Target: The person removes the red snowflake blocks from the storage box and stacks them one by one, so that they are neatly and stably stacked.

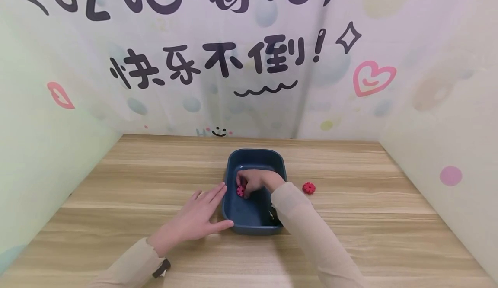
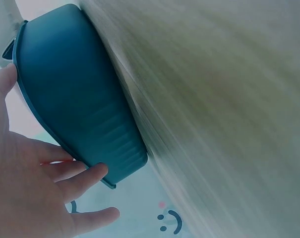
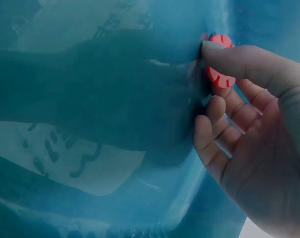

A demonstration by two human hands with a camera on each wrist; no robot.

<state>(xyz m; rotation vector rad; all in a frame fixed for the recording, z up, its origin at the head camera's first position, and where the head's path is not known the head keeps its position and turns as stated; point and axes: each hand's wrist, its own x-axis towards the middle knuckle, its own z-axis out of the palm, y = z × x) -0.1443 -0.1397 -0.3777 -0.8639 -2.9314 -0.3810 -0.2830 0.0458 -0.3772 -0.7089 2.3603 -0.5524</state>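
A deep blue rectangular tub (image 1: 253,231) stands on the wooden table. My right hand (image 1: 257,180) reaches inside it and pinches a red notched snowflake disc (image 3: 222,78) between thumb and fingers, low over the glossy bottom. The same disc (image 1: 240,190) shows near the tub's left wall in the head view. Outside, my left hand (image 1: 198,216) is spread against the tub's left side, with fingertips (image 2: 97,171) and thumb along the rim. Its fingers are nearly straight.
A second red notched disc (image 1: 309,188) lies on the wooden table (image 1: 373,219), right of the tub. Behind the table hangs a printed white cloth (image 1: 179,106) with large black characters. Pale walls (image 1: 435,119) bound both sides.
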